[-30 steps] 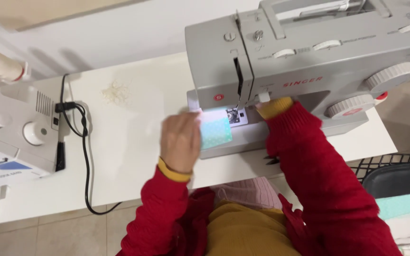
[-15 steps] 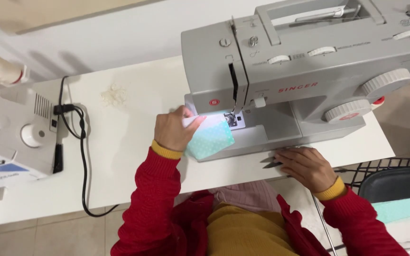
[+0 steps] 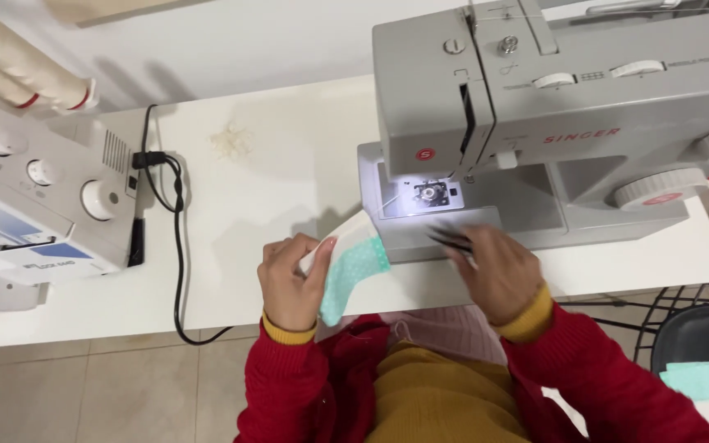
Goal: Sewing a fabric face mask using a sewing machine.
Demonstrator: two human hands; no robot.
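Lower centre: left hand (image 3: pixel 289 279) pinching small mint-green dotted fabric piece (image 3: pixel 353 271) off white table (image 3: pixel 289 176); right hand (image 3: pixel 498 275) gripping dark snips (image 3: pixel 451 239) beside grey sewing machine (image 3: pixel 551 123). Trimming step, likely; calling for blades at thread.

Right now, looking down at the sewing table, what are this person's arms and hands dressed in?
Both arms wear long red knit sleeves, with mustard-yellow cuffs showing at the wrists. The left hand and the right hand are bare, with no gloves; I can make out no rings or watch. The left sleeve and the right sleeve look alike.
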